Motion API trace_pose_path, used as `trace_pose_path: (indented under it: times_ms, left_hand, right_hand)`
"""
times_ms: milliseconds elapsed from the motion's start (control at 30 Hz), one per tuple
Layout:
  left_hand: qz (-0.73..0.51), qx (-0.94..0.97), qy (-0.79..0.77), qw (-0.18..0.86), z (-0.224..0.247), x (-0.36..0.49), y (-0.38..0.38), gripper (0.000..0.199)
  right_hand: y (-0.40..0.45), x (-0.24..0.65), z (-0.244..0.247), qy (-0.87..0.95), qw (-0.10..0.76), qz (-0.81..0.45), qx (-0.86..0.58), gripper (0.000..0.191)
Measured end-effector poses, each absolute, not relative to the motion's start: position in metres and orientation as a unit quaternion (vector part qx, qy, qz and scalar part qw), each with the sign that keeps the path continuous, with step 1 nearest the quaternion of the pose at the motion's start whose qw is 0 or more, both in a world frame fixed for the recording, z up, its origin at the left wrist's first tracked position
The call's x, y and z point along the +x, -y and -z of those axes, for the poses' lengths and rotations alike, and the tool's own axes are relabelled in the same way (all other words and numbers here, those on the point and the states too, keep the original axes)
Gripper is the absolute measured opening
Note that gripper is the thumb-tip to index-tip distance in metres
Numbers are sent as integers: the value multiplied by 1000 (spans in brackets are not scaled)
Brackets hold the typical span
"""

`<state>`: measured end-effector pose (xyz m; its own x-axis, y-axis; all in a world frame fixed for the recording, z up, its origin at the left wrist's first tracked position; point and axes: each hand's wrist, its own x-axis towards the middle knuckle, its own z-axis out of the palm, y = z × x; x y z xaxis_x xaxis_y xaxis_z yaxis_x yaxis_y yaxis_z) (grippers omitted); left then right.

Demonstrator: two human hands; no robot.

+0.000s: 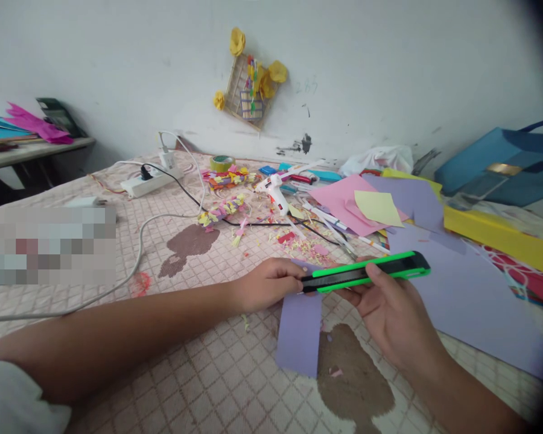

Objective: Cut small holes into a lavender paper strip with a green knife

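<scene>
In my right hand (391,316) is a green and black box cutter (366,272), held slanting, thumb on top of its body. Its front end points left and meets the fingertips of my left hand (271,283). My left hand is closed, pinching a strip of purple paper (298,337) that hangs below the fingers. A little of the same paper shows above them. Whether the blade is out cannot be made out, since the left fingers cover the cutter's tip.
A white glue gun (275,191) stands among paper scraps (298,246). Purple sheets (470,295) and a pink sheet (339,202) lie right. A power strip (151,182) sits at back left, its white cable (141,241) crossing the quilted cloth. A blue bag (502,163) rests far right.
</scene>
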<state>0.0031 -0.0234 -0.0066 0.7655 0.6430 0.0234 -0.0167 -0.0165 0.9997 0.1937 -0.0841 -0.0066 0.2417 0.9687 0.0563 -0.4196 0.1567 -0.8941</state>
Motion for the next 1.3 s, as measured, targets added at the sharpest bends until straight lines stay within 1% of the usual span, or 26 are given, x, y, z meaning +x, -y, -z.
trace_pose_path:
  times_ms: [67, 133, 300, 433, 633, 833, 933, 1033, 1100, 1200, 1300]
  left_hand:
    - [-249, 670, -232, 660, 7, 3, 23, 13]
    - [-249, 666, -230, 664, 8, 2, 22, 13]
    - [-234, 632, -200, 711, 7, 1, 21, 15]
    - [-198, 648, -160, 718, 3, -2, 20, 16]
    - [-208, 688, -146, 679, 2, -3, 16, 17]
    - [-198, 696, -148, 675, 2, -2, 16, 17]
    - [-197, 668, -165, 699, 3, -1, 17, 16]
    - [-232, 626, -198, 718, 6, 0, 19, 13]
    - [-257, 614, -219, 714, 8, 1, 19, 10]
    - [-253, 616, -241, 706, 10, 2, 19, 8]
    - [-253, 629, -253, 691, 10, 3, 18, 12]
  right_hand:
    - [85, 194, 4, 342, 671, -530, -390, 2]
    - [85, 194, 2, 345, 662, -546, -380, 4]
    - [91, 191, 3, 374, 609, -585, -384, 23]
    - [95, 190, 5, 398, 567, -603, -396, 22]
    - [95, 190, 3, 397, 543, -620, -404, 20]
    - [94, 191, 3, 394, 541, -627, -399, 18]
    - [94, 191, 5, 401, 538, -626, -397, 18]
    - [94, 191, 6, 412, 527, -630, -394, 21]
    - [94, 191, 6, 417, 523, -635, -387, 24]
    - [95, 192, 3, 421, 530, -633, -376, 27]
    - [95, 195, 1, 425, 533, -620, -388, 27]
